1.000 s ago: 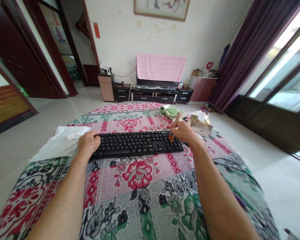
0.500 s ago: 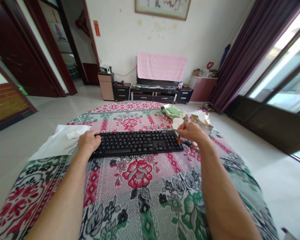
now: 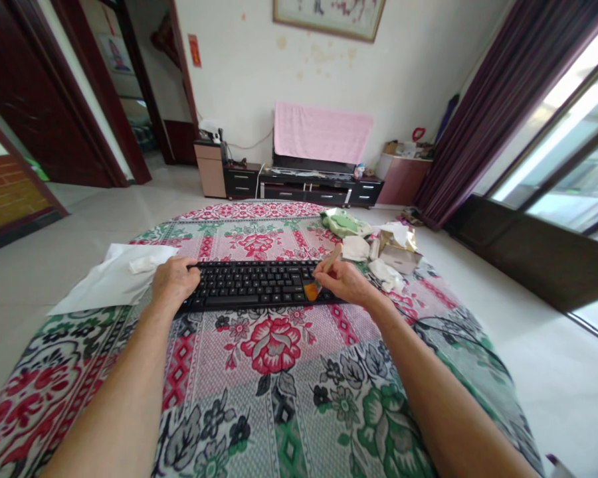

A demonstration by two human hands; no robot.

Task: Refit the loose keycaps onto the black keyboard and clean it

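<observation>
Looking like a living room in a home. Showing a low, glossy black cabinet with drawers [image 3: 329,196], a pink cloth towel [image 3: 323,131] draped above it, a gold-framed rectangular picture [image 3: 331,16] on a white wall [image 3: 229,86], and long dark-purple fabric curtains [image 3: 503,93]. Also including a red, green and grey floral woven tablecloth [image 3: 272,345] in the foreground.

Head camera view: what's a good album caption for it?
The left hand grips a black keyboard on a flowered tablecloth while the right hand holds a brush to its keys.
</observation>
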